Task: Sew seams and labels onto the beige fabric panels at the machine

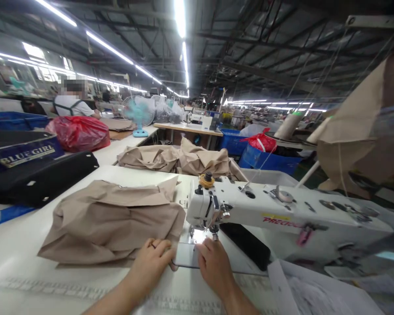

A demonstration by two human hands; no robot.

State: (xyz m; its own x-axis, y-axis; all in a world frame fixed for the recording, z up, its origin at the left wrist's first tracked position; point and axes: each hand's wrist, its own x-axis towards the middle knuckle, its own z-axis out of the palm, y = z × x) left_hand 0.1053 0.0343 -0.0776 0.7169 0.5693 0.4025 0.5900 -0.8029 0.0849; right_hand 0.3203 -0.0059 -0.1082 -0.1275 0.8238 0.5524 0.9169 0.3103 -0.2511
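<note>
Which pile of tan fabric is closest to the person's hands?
The tan fabric pile touching the left hand, on the sewing table; the other pile lies farther back.

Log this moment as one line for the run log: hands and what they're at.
left hand: on beige fabric | right hand: beside presser foot of white sewing machine | surface: white sewing table

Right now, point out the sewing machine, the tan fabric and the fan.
Sewing machine (pixel 276 210), head view, white arm.
Tan fabric (pixel 111 223), head view, middle of the pile.
Fan (pixel 138 113), head view, blue guard.
</note>
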